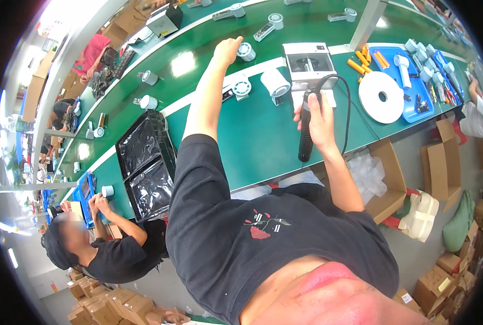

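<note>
The right hand [320, 116] grips a black handheld tool [305, 135], a slim, matte cylinder held upright above the tabletop's [241, 146] near edge; a thin black cord [349, 103] loops beside it. Past the far edge, over the glossy green belt [306, 24], the left hand [228, 51] has bent fingers at a pale, round plastic-looking part [246, 52] with a patterned face; whether it grips, I cannot tell.

Your green bench [236, 141] carries pale fans [241, 88], a wht machine [308, 54], a wht reel [369, 98], orange cylinders [356, 66] & a blue tray [413, 116]. On your L, there's a blk crate [144, 168] too.
</note>
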Demonstrator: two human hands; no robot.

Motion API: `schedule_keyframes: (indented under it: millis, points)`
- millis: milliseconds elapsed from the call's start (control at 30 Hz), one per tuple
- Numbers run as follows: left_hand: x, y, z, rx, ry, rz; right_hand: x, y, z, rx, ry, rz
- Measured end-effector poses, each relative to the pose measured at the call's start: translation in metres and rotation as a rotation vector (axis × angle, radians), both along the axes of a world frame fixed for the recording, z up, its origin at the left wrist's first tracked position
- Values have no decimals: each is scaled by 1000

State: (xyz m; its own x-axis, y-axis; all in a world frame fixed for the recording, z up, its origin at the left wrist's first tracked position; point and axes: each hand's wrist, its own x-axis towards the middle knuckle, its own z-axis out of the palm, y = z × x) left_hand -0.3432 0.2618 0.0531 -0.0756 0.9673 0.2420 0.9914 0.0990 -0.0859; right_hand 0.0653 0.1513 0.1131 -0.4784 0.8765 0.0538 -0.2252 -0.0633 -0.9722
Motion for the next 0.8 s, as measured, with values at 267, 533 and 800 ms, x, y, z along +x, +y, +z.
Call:
schedule_keyframes:
  millis: [267,533,800]
  points:
    - [36,-59,92,90,-173,277,21,-11,15,157,228,-83]
    - [178,-237,106,427,-911,412,19,-11,8,381,377,-184]
    - [305,-251,16,400,-903,429,31,-19,0,398,344,-69]
